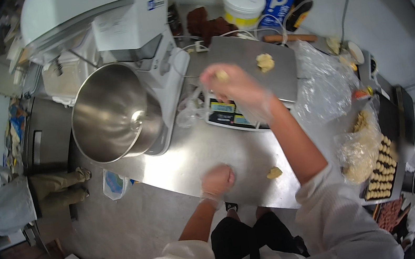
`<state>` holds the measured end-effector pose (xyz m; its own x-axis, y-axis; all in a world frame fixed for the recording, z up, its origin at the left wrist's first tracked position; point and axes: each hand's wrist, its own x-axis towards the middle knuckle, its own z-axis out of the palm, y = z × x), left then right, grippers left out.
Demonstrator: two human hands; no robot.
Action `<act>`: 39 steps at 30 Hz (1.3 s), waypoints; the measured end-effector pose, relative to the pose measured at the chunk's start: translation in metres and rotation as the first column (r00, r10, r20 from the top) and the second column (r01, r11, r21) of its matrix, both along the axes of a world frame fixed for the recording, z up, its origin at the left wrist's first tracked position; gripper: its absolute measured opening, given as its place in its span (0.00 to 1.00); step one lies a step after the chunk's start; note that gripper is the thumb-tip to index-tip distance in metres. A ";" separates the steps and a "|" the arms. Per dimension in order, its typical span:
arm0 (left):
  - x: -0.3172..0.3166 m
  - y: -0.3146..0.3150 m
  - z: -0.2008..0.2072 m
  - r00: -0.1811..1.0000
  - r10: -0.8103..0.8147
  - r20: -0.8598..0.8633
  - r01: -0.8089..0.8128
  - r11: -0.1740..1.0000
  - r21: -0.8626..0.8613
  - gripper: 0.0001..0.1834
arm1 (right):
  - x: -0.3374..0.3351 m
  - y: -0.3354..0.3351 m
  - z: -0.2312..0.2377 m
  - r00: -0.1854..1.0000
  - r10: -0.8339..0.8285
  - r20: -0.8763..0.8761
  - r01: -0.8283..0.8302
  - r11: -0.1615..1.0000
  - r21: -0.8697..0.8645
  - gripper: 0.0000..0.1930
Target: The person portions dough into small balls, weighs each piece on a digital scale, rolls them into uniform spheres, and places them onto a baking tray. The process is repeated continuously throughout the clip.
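My right hand (235, 84), in a thin clear glove and slightly blurred, is over the near left part of a digital scale's steel plate (228, 47). A small pale piece of dough (221, 75) shows in its fingers. On the plate, farther right, lies a yellowish dough lump (265, 62). The scale's lit display (223, 107) is partly behind my hand and wrist. Lower down, my gloved left hand (218, 180) is curled closed by the near edge of the steel table (191, 163); whatever it may hold is hidden. Another dough piece (274, 172) sits on the table to its right.
Left stands a mixer (131, 23) with a big steel bowl (110, 114). Clear plastic bags (320, 82) lie right of the scale. Farther right are a bag of dough (358, 161) and a tray of small dough balls (380, 171). A person (8, 200) stands far left.
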<state>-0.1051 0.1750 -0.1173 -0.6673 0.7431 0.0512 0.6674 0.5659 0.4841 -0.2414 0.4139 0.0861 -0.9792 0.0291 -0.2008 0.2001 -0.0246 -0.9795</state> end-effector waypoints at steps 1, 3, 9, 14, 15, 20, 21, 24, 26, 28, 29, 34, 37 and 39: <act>0.001 -0.003 -0.008 1.000 -0.021 -0.021 0.021 1.000 0.014 0.07 | -0.049 0.004 -0.016 0.989 0.049 -0.141 0.023 0.886 0.463 0.06; -0.002 0.004 -0.002 0.995 -0.093 0.020 0.094 0.994 -0.049 0.08 | -0.133 0.010 -0.045 0.943 0.332 0.005 -0.090 0.241 0.966 0.09; -0.001 -0.003 0.000 0.998 0.019 -0.051 -0.013 0.993 0.117 0.06 | -0.231 -0.009 -0.116 0.921 -0.004 0.389 -0.387 0.108 0.916 0.21; 0.003 -0.005 -0.006 0.997 0.017 -0.076 -0.013 0.999 0.043 0.08 | -0.222 -0.013 -0.103 0.905 0.088 0.417 -0.414 -0.050 0.909 0.18; 0.003 -0.007 -0.004 0.997 0.020 -0.077 -0.020 1.000 0.002 0.08 | -0.215 -0.024 -0.087 0.913 0.102 0.395 -0.392 -0.051 0.919 0.16; 0.000 -0.002 -0.003 0.993 -0.011 0.120 0.017 0.999 -0.048 0.06 | -0.195 -0.011 -0.079 0.997 -0.016 -0.077 0.078 0.370 0.926 0.11; 0.000 0.000 -0.007 0.994 -0.014 0.105 0.018 0.999 -0.036 0.06 | -0.167 -0.010 -0.055 0.991 -0.041 -0.125 0.128 0.517 0.846 0.11; 0.000 -0.002 -0.004 0.999 0.000 0.050 0.001 1.000 -0.015 0.06 | -0.098 -0.010 -0.009 0.962 -0.071 -0.265 0.251 0.620 0.744 0.15; -0.002 -0.001 0.001 0.997 -0.004 0.076 0.008 0.999 -0.053 0.06 | -0.068 0.014 -0.008 0.944 0.040 -0.326 0.259 0.522 0.813 0.18; -0.004 -0.001 0.011 0.991 -0.009 0.133 0.019 0.997 -0.075 0.06 | -0.042 0.039 -0.023 0.907 0.283 -0.312 0.204 0.352 0.914 0.22; -0.008 0.001 0.022 0.984 -0.025 0.175 0.038 0.997 -0.071 0.06 | -0.028 0.056 -0.018 0.904 0.220 -0.368 0.266 0.384 0.884 0.22; -0.004 -0.004 0.011 0.996 -0.017 0.092 0.017 1.000 0.007 0.06 | 0.005 0.106 -0.023 0.991 -0.019 -0.135 0.136 0.104 0.985 0.22; -0.007 0.002 0.012 0.997 -0.046 0.063 0.044 0.998 0.036 0.07 | 0.014 0.137 -0.054 0.991 -0.121 -0.048 0.071 0.192 0.979 0.19; -0.006 -0.001 0.012 0.999 -0.040 0.036 0.039 0.999 0.024 0.08 | 0.041 0.127 -0.044 0.928 -0.253 -0.274 0.336 0.248 0.909 0.17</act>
